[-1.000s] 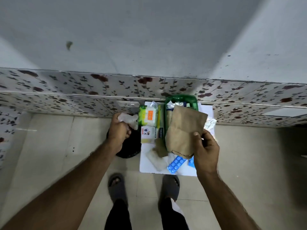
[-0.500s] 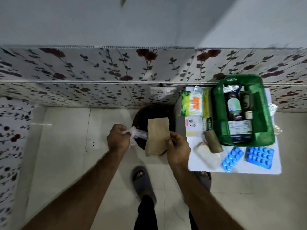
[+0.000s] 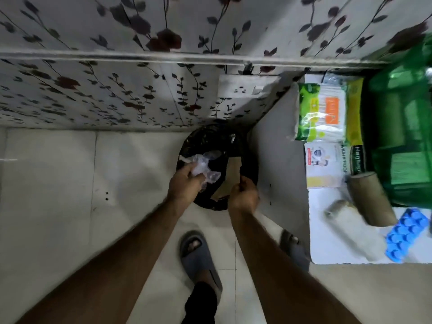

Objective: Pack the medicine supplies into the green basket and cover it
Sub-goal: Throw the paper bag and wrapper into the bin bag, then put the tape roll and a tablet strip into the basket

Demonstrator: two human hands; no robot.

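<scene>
Hands over black bin (image 3: 217, 146): left (image 3: 184, 185) clutching plastic wrap (image 3: 202, 168), right (image 3: 244, 195) pinching paper bag (image 3: 230, 174).

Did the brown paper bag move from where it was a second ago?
Yes. The brown paper bag, held by the right hand, left its place above the green basket and now sits in the black bin beside the table.

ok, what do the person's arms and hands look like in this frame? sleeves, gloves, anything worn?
Both forearms are bare up to the frame edge: no sleeves in view. The left hand and right hand wear no gloves, and no rings, watch or bands can be made out, though the frame is motion-blurred. Further down, grey open-toe slides and dark trousers show.
</scene>
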